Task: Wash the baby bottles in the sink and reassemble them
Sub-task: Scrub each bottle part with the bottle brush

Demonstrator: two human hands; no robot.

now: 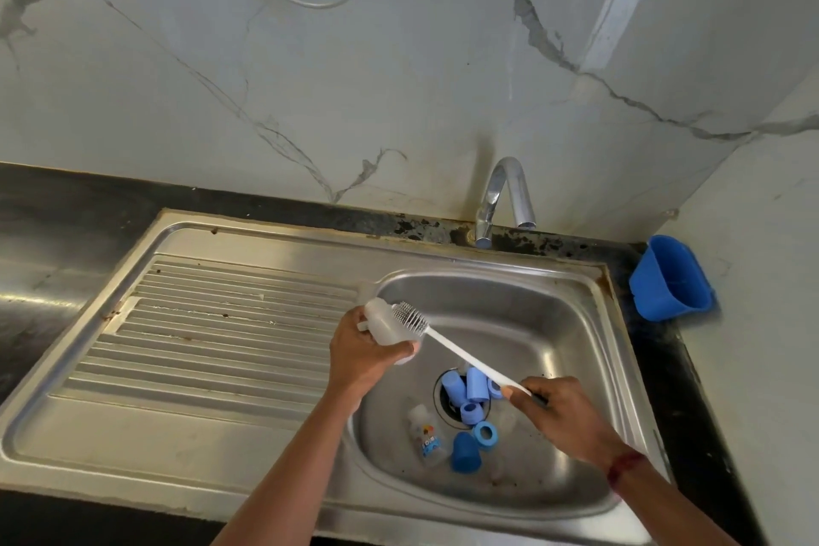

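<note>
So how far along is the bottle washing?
Done: bottles taken apart, blue caps and rings loose around the drain. In hand: left hand grips a clear bottle, right hand holds the brush to it. Left: the second bottle lying in the sink, caps, rings, all reassembly.

held bottle (384, 324) partly behind left hand (365, 357) | brush (461, 353) end inside right hand (563, 417)

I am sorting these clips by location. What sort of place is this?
Probably a home kitchen: a steel sink with a ribbed draining board is set in a dark counter, a tap stands behind it against a marble-look wall, and blue bottle caps lie in the basin.
</note>
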